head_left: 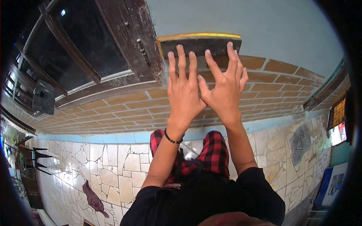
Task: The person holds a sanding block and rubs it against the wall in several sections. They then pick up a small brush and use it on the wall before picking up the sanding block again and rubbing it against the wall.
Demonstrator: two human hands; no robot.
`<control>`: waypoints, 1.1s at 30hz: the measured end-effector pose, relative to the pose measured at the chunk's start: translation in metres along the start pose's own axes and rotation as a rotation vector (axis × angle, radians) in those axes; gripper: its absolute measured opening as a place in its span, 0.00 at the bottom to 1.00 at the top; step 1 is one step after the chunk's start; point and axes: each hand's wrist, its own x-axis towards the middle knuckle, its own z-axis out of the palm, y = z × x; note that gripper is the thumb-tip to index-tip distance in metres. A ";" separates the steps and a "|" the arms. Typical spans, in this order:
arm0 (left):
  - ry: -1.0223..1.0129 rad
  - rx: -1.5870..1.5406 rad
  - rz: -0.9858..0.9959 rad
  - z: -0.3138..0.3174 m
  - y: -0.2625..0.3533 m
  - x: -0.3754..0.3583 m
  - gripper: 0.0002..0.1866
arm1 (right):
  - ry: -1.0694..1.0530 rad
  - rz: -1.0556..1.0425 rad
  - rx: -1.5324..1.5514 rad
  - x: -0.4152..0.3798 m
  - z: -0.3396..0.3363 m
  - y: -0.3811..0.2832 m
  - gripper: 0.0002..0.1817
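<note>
A long dark board (218, 45) with a yellow upper edge lies along the wall, just above the brick-patterned tiles. My left hand (183, 92), with a black bead bracelet (174, 138) at its wrist, is stretched out with its fingertips on the lower part of the board. Beside it, my right hand (225, 88) has its fingers spread, fingertips on the board towards its right end. Both hands show their backs, and the thumbs point towards each other, close together. Neither hand is wrapped round anything.
A dark wooden window frame (149, 49) with a metal bolt borders the board on the left. Brown brick-patterned tiles (132, 98) cover the lower wall. On the pale stone floor (113, 180) lie a maroon cloth (93, 197) and a grey mat (300, 145). A dark stool (36, 160) stands far left.
</note>
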 end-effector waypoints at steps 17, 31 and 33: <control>-0.019 -0.019 -0.001 -0.002 0.002 0.003 0.46 | -0.054 0.031 0.025 0.003 -0.002 0.001 0.41; -0.006 -0.024 0.032 -0.021 0.001 -0.002 0.50 | -0.084 0.078 0.092 -0.003 -0.029 -0.011 0.41; -0.015 -0.031 0.028 -0.023 0.004 -0.004 0.49 | -0.086 0.078 0.097 -0.004 -0.031 -0.012 0.41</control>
